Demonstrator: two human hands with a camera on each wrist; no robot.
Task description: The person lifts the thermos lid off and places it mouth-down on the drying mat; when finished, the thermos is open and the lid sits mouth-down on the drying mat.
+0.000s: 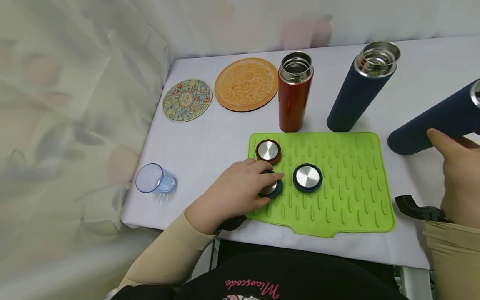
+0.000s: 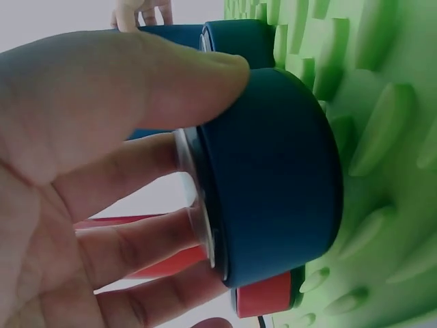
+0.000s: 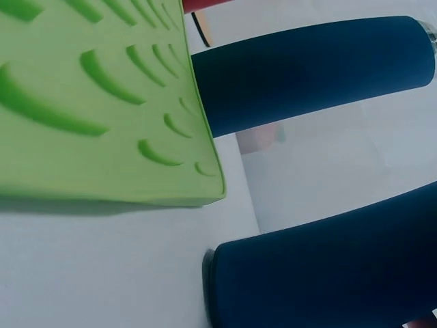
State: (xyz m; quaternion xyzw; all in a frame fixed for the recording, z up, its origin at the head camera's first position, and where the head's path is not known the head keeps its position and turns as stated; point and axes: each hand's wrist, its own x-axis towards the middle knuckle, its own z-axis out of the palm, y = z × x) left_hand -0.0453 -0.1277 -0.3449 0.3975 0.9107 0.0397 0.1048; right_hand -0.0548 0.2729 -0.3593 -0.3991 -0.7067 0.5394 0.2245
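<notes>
My left hand (image 1: 240,189) holds a navy flask lid (image 2: 276,184) with a steel top, low over the green ribbed mat (image 1: 352,187). The thumb lies along the lid's side, and the fingers reach across its steel face. Close by on the mat are a red-rimmed lid (image 1: 268,151) and another navy lid (image 1: 308,178). At the right, my right hand (image 1: 461,175) grips a navy flask (image 1: 438,116), thumb in front and other fingers mostly hidden behind. In the right wrist view this flask's base (image 3: 273,287) shows near the mat's corner.
Behind the mat stand an uncapped red flask (image 1: 294,104) and an uncapped navy flask (image 1: 348,96). Two round mats, one patterned (image 1: 187,110) and one orange-brown (image 1: 245,85), lie at the back left. A blue-tinted glass (image 1: 165,183) is near the table's left edge.
</notes>
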